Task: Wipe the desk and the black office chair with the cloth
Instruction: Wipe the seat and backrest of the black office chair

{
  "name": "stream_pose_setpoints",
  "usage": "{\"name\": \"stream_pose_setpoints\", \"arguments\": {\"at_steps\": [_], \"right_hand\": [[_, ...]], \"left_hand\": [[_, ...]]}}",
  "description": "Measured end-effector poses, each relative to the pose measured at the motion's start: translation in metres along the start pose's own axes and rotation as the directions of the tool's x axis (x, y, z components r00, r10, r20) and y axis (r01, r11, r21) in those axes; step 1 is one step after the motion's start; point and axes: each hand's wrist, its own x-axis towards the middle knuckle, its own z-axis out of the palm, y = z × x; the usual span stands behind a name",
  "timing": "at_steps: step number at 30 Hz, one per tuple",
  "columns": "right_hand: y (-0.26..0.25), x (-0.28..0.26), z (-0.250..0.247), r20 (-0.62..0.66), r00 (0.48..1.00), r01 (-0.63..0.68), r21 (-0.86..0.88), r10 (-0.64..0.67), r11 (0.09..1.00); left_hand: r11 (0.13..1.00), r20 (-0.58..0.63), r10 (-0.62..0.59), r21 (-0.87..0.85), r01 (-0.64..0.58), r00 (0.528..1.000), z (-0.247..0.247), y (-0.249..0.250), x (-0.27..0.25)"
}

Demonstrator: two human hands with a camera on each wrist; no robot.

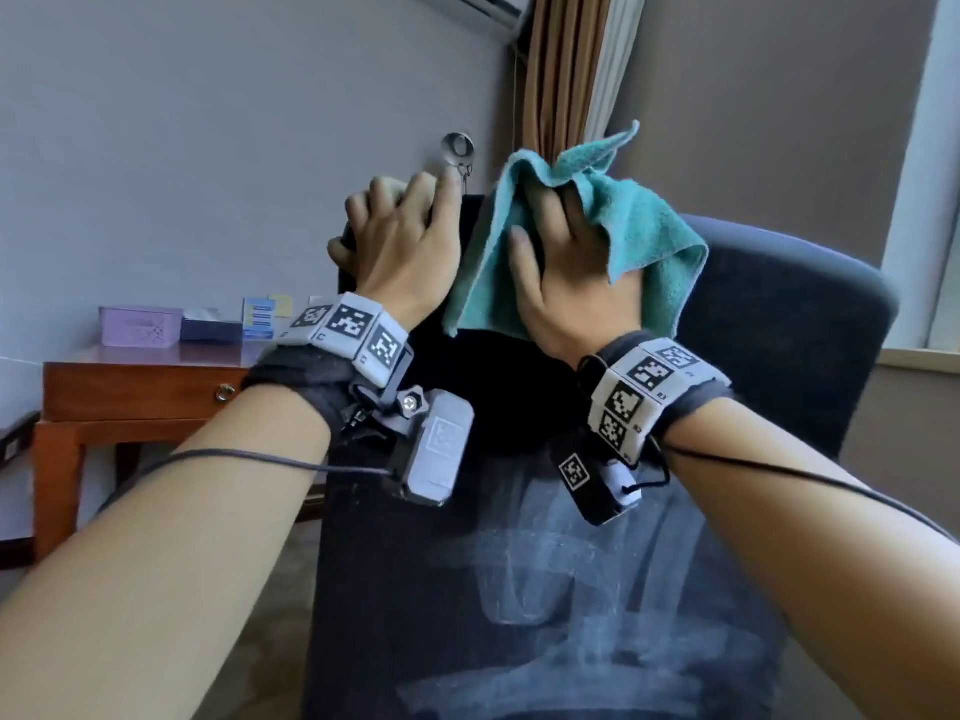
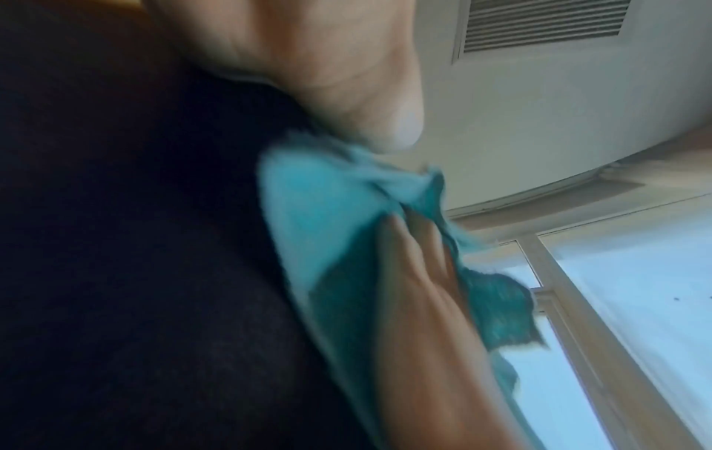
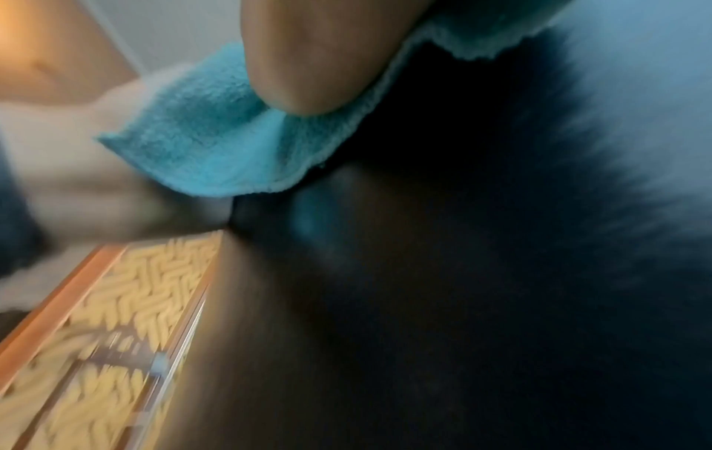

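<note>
The black office chair (image 1: pixel 519 589) fills the middle of the head view, its mesh back below and its headrest (image 1: pixel 467 366) above. My left hand (image 1: pixel 395 215) grips the headrest's top left corner, fingers curled over the edge. My right hand (image 1: pixel 561 262) holds the teal cloth (image 1: pixel 649 236) against the headrest's upper right, its fingertips tucked under a fold. In the left wrist view the cloth (image 2: pixel 327 213) lies between the dark headrest (image 2: pixel 135 243) and my right hand (image 2: pixel 416 289). In the right wrist view my thumb presses the cloth (image 3: pixel 216 146) onto the chair (image 3: pixel 462 274).
The wooden desk (image 1: pixel 140 381) stands at the left against the wall, with a purple basket (image 1: pixel 140 324), a dark box (image 1: pixel 210 327) and sticky notes on it. A blue-grey armchair (image 1: pixel 779 330) sits right behind the office chair. A curtain (image 1: pixel 561 70) hangs beyond.
</note>
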Motion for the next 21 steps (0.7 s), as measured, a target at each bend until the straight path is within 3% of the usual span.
{"name": "stream_pose_setpoints", "arguments": {"at_steps": [2, 6, 9, 11, 13, 15, 17, 18, 21], "right_hand": [[0.030, -0.008, -0.013, -0.051, 0.982, -0.186, -0.026, 0.184, 0.982], [0.090, -0.030, -0.044, -0.106, 0.856, -0.515, -0.103, 0.505, 0.851], [0.073, -0.026, -0.037, 0.045, 0.871, -0.476, -0.159, 0.489, 0.865], [0.042, -0.020, -0.023, 0.147, 0.891, -0.443, 0.076, 0.430, 0.893], [0.025, -0.016, -0.017, 0.134, 0.932, -0.360, 0.229, 0.337, 0.904], [0.031, -0.021, -0.024, 0.094, 0.958, -0.285, 0.213, 0.271, 0.935], [0.051, -0.029, -0.034, 0.075, 0.951, -0.310, 0.160, 0.301, 0.937], [0.064, -0.035, -0.040, 0.079, 0.919, -0.394, 0.164, 0.386, 0.904], [0.100, -0.058, -0.053, 0.065, 0.744, -0.667, 0.011, 0.665, 0.745]], "left_hand": [[0.999, 0.062, -0.014, 0.034, 0.012, 0.998, -0.003, -0.009, 0.006], [0.995, 0.159, -0.074, 0.081, 0.062, 0.985, -0.010, -0.010, 0.014], [0.984, 0.134, -0.095, 0.164, 0.073, 0.986, -0.011, -0.005, 0.012], [0.980, 0.139, -0.113, 0.178, 0.088, 0.984, -0.013, -0.005, 0.011], [0.979, 0.155, -0.123, 0.178, 0.095, 0.980, -0.017, -0.011, 0.012], [0.981, 0.157, -0.113, 0.175, 0.085, 0.981, -0.021, -0.019, 0.015], [0.983, 0.148, -0.107, 0.166, 0.082, 0.983, -0.020, -0.018, 0.015], [0.984, 0.138, -0.109, 0.158, 0.087, 0.984, -0.018, -0.016, 0.015], [0.981, 0.084, -0.108, 0.171, 0.092, 0.991, -0.010, -0.013, 0.012]]}}
